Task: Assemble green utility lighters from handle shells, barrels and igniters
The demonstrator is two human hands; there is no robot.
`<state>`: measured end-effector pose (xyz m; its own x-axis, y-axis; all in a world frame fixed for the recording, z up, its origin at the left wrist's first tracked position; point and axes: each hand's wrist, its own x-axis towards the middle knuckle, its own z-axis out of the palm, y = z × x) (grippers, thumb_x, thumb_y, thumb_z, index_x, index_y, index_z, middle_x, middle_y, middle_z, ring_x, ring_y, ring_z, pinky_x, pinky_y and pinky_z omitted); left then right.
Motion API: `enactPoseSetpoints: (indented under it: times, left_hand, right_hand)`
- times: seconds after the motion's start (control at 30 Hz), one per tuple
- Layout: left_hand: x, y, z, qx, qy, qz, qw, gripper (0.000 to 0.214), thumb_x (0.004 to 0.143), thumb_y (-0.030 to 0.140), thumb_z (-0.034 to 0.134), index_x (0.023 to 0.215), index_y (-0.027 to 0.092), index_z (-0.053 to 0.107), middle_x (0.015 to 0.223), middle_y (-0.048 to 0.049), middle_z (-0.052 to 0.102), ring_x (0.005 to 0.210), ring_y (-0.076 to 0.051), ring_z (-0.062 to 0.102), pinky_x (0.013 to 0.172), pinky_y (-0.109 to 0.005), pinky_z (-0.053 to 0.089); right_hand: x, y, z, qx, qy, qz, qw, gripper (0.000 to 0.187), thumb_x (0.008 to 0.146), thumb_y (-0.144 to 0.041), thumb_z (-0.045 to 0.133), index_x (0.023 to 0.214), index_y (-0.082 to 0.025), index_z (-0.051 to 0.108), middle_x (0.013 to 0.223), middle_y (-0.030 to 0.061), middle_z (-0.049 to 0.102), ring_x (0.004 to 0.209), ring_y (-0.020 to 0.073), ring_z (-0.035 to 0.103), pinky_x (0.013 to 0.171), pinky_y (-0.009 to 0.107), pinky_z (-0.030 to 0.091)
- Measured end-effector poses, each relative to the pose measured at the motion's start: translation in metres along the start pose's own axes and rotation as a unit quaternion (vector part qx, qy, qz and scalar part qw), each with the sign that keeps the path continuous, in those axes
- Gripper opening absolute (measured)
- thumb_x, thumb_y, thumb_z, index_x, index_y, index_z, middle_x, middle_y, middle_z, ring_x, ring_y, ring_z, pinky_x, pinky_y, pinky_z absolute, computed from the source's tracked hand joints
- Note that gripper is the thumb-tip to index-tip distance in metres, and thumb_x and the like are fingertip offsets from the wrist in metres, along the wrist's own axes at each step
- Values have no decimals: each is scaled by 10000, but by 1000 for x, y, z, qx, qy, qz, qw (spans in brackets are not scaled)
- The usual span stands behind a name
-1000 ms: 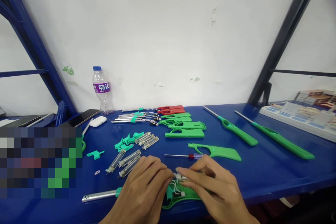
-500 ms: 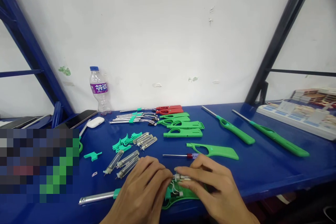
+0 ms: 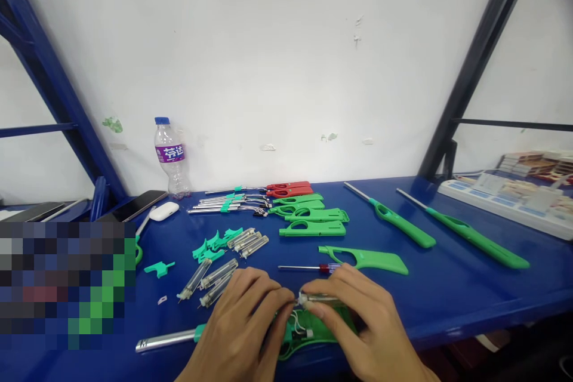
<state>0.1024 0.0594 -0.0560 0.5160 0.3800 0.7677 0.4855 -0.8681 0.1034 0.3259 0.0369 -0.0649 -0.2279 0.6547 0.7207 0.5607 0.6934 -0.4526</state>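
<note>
My right hand (image 3: 364, 316) pinches a clear fuel tank (image 3: 323, 298) between thumb and fingers, its white valve end pointing left. Closed fingertips of my left hand (image 3: 244, 319) meet just at that valve end; whatever they grip is too small to make out. Beneath both hands lies an opened green lighter shell (image 3: 308, 343) with white wires (image 3: 296, 317) and a black part inside. A metal lighter tube (image 3: 165, 339) with a teal collar sticks out to the left, partly covered by my left hand. Behind my right hand rests a screwdriver (image 3: 304, 267).
Loose fuel tanks (image 3: 219, 274) and teal triggers (image 3: 212, 246) lie left of centre. Farther back are metal tubes (image 3: 219, 206), green shells (image 3: 313, 227) and red shells (image 3: 289, 190). Assembled lighters (image 3: 403, 224) lie right. A bottle (image 3: 172, 158) stands by the wall; a power strip (image 3: 505, 206) sits far right.
My right hand's fingers have shifted over the fuel tank, and its valve end sits slightly higher. My left hand has barely moved. The view has tilted a little.
</note>
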Motion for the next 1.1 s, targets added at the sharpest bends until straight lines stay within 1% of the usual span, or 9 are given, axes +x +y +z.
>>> enactPoseSetpoints:
  times: [0.2, 0.37, 0.53, 0.67, 0.77, 0.87, 0.97, 1.03, 1.1]
  left_hand:
    - [-1, -3, 5, 26, 12, 31, 999, 200, 1044, -5, 541, 1104, 150, 651, 954, -37, 730, 916, -213, 564, 869, -362, 495]
    - [-2, -5, 4, 30, -1, 42, 999, 208, 1069, 7, 490, 1093, 145, 643, 955, -46, 721, 914, -213, 551, 853, -360, 484]
    - [-6, -6, 4, 26, -10, 42, 999, 220, 1046, -18, 502, 1104, 136, 649, 964, -58, 715, 935, -219, 548, 873, -362, 474]
    - [-8, -5, 4, 23, -4, 35, 999, 255, 1000, -62, 510, 1065, 140, 651, 945, -58, 703, 933, -215, 548, 877, -363, 447]
    - [-5, -4, 3, 15, -9, 31, 999, 286, 962, -87, 515, 1045, 149, 652, 953, -46, 712, 936, -205, 556, 908, -366, 421]
    - [-3, -4, 3, 19, -11, 33, 999, 288, 957, -87, 514, 1032, 151, 657, 940, -41, 713, 931, -205, 553, 917, -369, 407]
    - [-5, -5, 3, 34, -16, 34, 999, 275, 971, -69, 520, 1043, 151, 668, 940, -42, 719, 930, -213, 549, 907, -368, 409]
    - [-7, -5, 3, 43, -18, 32, 998, 258, 987, -49, 534, 1054, 153, 681, 952, -40, 731, 932, -216, 554, 921, -370, 412]
    - [-8, -6, 3, 50, -21, 32, 998, 247, 1006, -25, 544, 1067, 158, 698, 963, -33, 743, 928, -216, 563, 930, -369, 413]
  right_hand:
    - [0, 0, 1, 10, 5, 0, 1000, 126, 1078, -212, 662, 1059, -274, 769, 896, -35, 777, 806, 157, 723, 872, 288, 532]
    - [5, 0, -2, 23, 9, -20, 999, 123, 1096, -306, 680, 1069, -269, 795, 826, -46, 743, 707, 118, 694, 767, 257, 526]
    - [6, 0, -2, 17, 8, -29, 999, 174, 1112, -356, 658, 1076, -268, 803, 822, -50, 739, 712, 108, 699, 832, 253, 526]
    - [5, 3, 1, 4, 10, -44, 999, 208, 1117, -379, 647, 1106, -267, 821, 816, -43, 742, 700, 107, 697, 822, 260, 528]
    - [6, 2, 1, -3, 11, -54, 998, 239, 1122, -387, 634, 1098, -260, 835, 786, -41, 729, 673, 105, 687, 842, 272, 535]
    - [7, 0, 0, 2, 0, -43, 999, 278, 1130, -400, 615, 1063, -252, 841, 769, -34, 738, 660, 115, 682, 805, 280, 542]
    - [8, -1, -2, -4, -14, -21, 1000, 333, 1124, -452, 610, 1011, -248, 847, 719, -35, 750, 618, 125, 670, 726, 281, 541]
    - [8, -1, -3, -11, -14, -11, 1000, 350, 1102, -506, 630, 1015, -251, 854, 698, -38, 760, 603, 129, 674, 669, 270, 538]
    - [8, 1, -6, -7, -20, -9, 1000, 342, 1073, -541, 661, 1044, -257, 849, 742, -40, 793, 624, 127, 701, 652, 250, 545]
